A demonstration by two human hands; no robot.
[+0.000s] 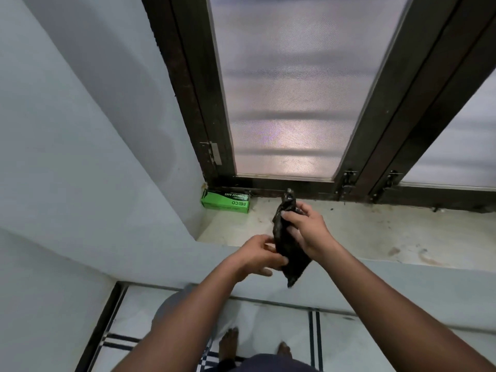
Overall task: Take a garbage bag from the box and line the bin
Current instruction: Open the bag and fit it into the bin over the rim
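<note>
A folded black garbage bag (285, 244) hangs upright in the air in front of a window sill. My right hand (308, 229) pinches its upper part, thumb and fingers curled round it. My left hand (259, 255) grips its lower left edge. The green garbage bag box (225, 202) lies on the sill's far left corner, against the window frame and apart from both hands. No bin is in view.
A stained pale sill (375, 232) runs below a dark-framed window (281, 103) with a mesh screen and latches. A blue-grey wall (80, 157) stands at the left. Tiled floor (268, 326) with dark stripes and my bare feet lie below.
</note>
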